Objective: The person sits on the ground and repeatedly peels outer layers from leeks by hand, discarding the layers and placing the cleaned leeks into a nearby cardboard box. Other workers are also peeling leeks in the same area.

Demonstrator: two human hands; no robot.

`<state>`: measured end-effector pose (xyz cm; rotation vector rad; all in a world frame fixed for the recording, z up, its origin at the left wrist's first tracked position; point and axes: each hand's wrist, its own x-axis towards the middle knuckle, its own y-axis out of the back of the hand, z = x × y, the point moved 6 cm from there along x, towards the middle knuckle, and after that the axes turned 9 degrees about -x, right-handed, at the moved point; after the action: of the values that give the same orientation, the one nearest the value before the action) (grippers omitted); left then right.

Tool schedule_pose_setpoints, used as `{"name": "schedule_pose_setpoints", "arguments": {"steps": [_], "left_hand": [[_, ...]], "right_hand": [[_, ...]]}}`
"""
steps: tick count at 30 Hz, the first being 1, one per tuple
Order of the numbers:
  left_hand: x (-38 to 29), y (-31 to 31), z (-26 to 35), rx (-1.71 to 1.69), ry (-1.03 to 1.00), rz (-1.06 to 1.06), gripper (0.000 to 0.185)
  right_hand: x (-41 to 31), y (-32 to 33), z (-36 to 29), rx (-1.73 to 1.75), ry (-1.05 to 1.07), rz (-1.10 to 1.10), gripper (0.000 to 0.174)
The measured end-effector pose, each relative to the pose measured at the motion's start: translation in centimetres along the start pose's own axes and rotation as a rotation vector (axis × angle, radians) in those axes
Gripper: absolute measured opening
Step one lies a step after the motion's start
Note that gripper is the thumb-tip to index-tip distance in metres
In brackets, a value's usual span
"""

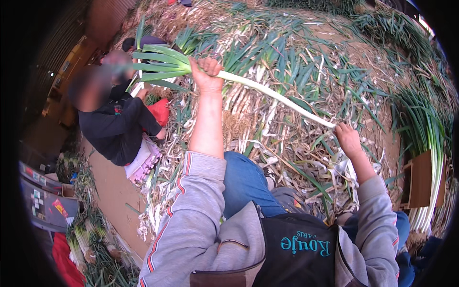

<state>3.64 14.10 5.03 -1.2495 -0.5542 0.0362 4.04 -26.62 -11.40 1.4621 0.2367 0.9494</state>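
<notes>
A long Welsh onion [278, 95] stretches across the view, its white stalk slanting down to the right. My left hand [207, 74] is closed around the upper stalk, just below where the green leaves [163, 66] fan out to the left. At the root end, the fingers of my right hand [347, 139] pinch the stalk's tip; the roots themselves do not show. Beneath the stalk, untrimmed onions [244, 107] with dry roots lie in a heap. Peeled husks and leaf scraps [319, 161] cover the ground around my legs.
At the right, a bundle of cleaned onions [434, 168] rests in a brown wooden stand [419, 179]. A co-worker in dark clothes [114, 125] sits at the left, with other people beyond. More onions [100, 247] lie at lower left, near a grey table [46, 204]. Piled greens [398, 32] line the far right.
</notes>
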Motion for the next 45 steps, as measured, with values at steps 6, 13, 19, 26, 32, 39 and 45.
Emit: {"name": "schedule_pose_setpoints", "arguments": {"steps": [6,13,19,26,32,39,45], "left_hand": [[-0.4,-0.5,-1.5,-0.097,0.023,-0.022,0.047],[-0.3,0.1,-1.3,-0.140,-0.005,-0.018,0.043],[-0.3,0.1,-1.1,-0.158,0.015,-0.007,0.041],[-0.2,0.8,-2.1,0.025,0.092,0.048,0.043],[0.4,1.6,-1.7,0.238,0.048,0.017,0.034],[0.5,8.1,-3.1,0.246,-0.039,0.593,0.044],[1.1,10.7,-8.0,0.316,-0.088,0.847,0.039]], "right_hand": [[-1.1,-0.8,2.2,0.000,-0.330,0.012,0.030],[-0.8,1.3,5.6,0.192,-0.490,0.167,0.047],[0.1,1.8,2.3,-0.009,-0.047,0.014,0.020],[-0.9,1.2,-1.7,0.046,0.383,-0.245,0.013],[-1.9,1.9,-1.1,0.119,0.391,-0.193,0.014],[-3.6,3.3,4.9,0.015,0.273,0.039,0.009],[-5.8,1.6,11.6,-0.087,0.063,-0.132,0.006]]}}
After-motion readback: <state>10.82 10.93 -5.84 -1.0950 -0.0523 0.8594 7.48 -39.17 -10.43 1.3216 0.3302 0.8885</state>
